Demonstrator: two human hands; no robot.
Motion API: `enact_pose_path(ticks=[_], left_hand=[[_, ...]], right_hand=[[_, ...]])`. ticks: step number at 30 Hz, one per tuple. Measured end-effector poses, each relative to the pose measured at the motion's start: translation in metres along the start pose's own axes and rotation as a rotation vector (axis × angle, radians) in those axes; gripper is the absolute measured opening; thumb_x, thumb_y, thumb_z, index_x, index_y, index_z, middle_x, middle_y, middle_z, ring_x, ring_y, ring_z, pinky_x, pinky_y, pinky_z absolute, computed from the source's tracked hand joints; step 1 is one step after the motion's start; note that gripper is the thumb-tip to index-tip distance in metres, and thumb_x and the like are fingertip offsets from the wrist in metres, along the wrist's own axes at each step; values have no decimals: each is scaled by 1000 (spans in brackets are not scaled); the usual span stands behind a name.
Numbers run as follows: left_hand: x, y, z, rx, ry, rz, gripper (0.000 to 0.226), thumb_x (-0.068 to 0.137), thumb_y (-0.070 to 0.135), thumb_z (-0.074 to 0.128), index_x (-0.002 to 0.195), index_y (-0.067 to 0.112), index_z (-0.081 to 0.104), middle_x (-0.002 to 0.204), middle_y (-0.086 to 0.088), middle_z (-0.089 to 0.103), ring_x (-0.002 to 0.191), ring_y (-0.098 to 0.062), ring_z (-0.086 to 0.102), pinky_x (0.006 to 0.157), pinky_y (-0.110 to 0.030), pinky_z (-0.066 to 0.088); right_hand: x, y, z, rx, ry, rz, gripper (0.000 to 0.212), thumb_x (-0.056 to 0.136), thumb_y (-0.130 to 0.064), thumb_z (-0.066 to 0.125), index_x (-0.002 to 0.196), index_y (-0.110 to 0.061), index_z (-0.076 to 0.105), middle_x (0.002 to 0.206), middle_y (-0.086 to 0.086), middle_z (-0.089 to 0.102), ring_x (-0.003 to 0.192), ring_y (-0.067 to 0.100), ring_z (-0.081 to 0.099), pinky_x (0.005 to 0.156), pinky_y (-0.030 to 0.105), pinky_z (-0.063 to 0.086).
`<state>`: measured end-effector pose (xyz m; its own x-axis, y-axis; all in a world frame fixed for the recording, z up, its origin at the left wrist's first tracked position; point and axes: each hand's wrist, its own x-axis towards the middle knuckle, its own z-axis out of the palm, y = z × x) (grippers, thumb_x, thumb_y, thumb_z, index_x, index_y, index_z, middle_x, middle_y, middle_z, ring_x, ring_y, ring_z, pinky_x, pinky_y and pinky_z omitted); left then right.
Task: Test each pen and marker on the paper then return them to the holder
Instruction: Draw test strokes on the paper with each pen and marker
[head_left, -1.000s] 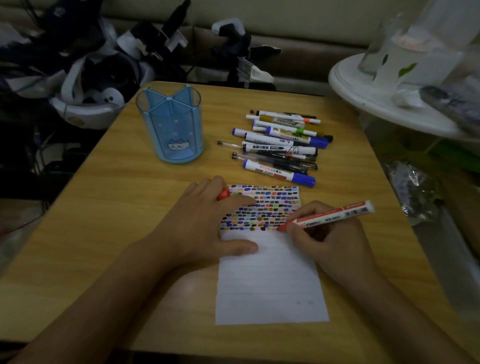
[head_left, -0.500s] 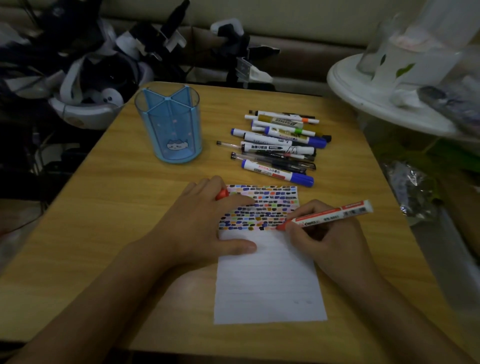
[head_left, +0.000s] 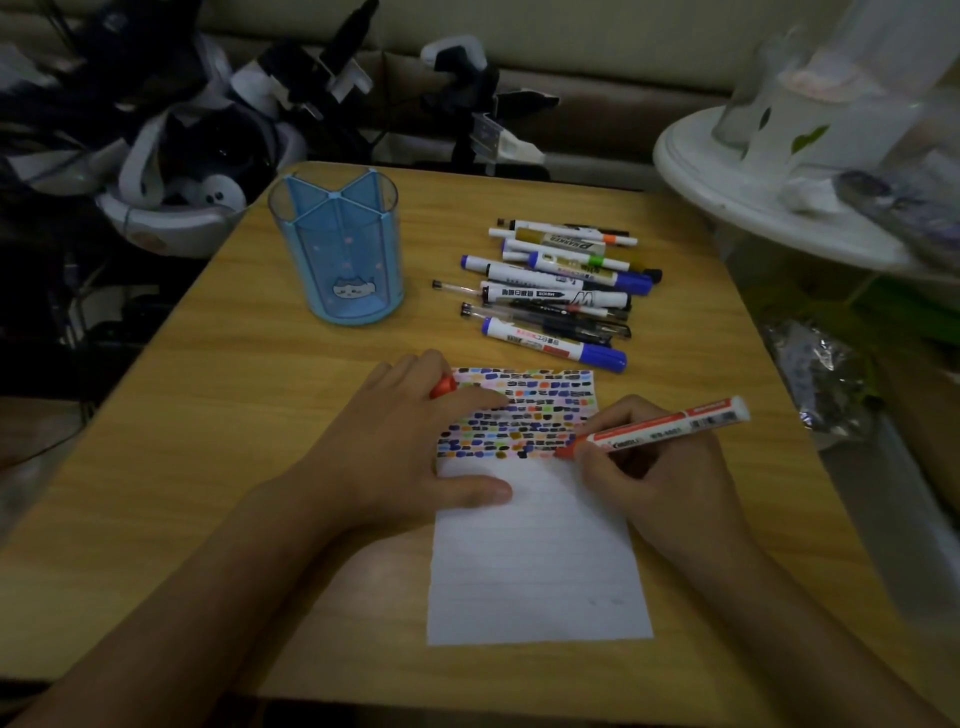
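A lined white paper (head_left: 535, 561) lies on the wooden table, its top part covered in small coloured marks. My right hand (head_left: 660, 478) grips a red marker (head_left: 660, 428) with its tip on the paper at the lowest row of marks. My left hand (head_left: 410, 441) presses flat on the paper's left edge, with the marker's red cap (head_left: 443, 387) tucked between its fingers. A pile of several pens and markers (head_left: 556, 291) lies behind the paper. The blue divided holder (head_left: 340, 254) stands empty at the back left.
The wooden table (head_left: 218, 447) has rounded corners. A white round stand (head_left: 779, 208) with plastic-wrapped items sits to the right. Dark gear and a white helmet-like object (head_left: 171, 182) crowd the floor behind the table's left side. A foil wrapper (head_left: 821, 379) lies off the right edge.
The marker tip has stayed at the lowest row of marks, shifting only slightly. My left hand keeps pressing the paper.
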<state>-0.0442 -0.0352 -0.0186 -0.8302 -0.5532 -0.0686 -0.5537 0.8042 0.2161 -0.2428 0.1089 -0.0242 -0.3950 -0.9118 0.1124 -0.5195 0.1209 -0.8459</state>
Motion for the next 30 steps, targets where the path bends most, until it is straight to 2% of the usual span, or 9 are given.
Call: enact_pose_path(ticks=[3,6,10,14,18,22,25,28,30], left_hand=[[1,0,0,-7,4,-5,86,68,92,36,145,54,25,114,14,26,102,-4,24,86,-25,24],[1,0,1,-7,19,5,86,68,93,36,144,54,27,114,13,28,101,-4,24,86,-25,25],[0,-2,1,-13,25,4,87,67,94,35,144,53,28,114,14,28,103,-5,27,86,-26,27],[-1,0,0,-22,19,-2,88,67,94,35,145,54,26,112,15,24,102,-4,24,86,-26,26],[1,-1,1,-11,20,4,89,67,94,35,145,53,25,114,14,26,102,-4,24,86,-26,25],[1,-2,2,-2,19,7,89,67,94,35,146,53,24,116,13,28,103,-4,24,86,-26,26],[2,-2,1,-7,15,14,89,69,92,30,147,52,21,118,12,31,104,-6,28,87,-26,27],[1,0,-2,-153,82,21,78,81,84,30,149,47,15,116,14,39,101,-4,35,86,-26,31],[-2,5,-6,-298,139,-29,65,92,67,38,149,38,23,115,17,40,100,-1,37,86,-25,32]], right_hand=[[0,0,0,0,-25,-12,15,82,-17,76,85,-30,70,82,-13,71,77,9,68,65,31,59],[-1,1,0,-13,6,-14,19,83,-12,75,82,-30,69,79,-13,70,72,8,66,57,22,55],[-1,0,0,2,-19,-27,10,82,-20,74,83,-29,70,78,-10,70,73,12,67,60,34,57],[0,-1,1,-9,11,-11,16,82,-14,74,81,-29,68,76,-11,69,71,10,65,59,32,56],[1,-1,1,6,-22,-4,6,83,-23,73,84,-29,70,79,-10,70,75,12,66,62,35,57],[0,-1,1,-17,-12,-7,12,83,-17,73,85,-28,69,81,-12,69,77,9,66,62,27,57],[1,-3,-1,32,16,-2,14,87,-13,72,88,-26,69,82,-13,68,75,6,64,58,18,51],[4,-7,-3,97,65,24,16,87,-15,73,94,-27,64,79,-11,67,70,7,64,57,16,50],[6,-12,-5,116,91,12,13,87,-20,73,92,-26,62,77,-7,68,68,10,65,57,19,52]])
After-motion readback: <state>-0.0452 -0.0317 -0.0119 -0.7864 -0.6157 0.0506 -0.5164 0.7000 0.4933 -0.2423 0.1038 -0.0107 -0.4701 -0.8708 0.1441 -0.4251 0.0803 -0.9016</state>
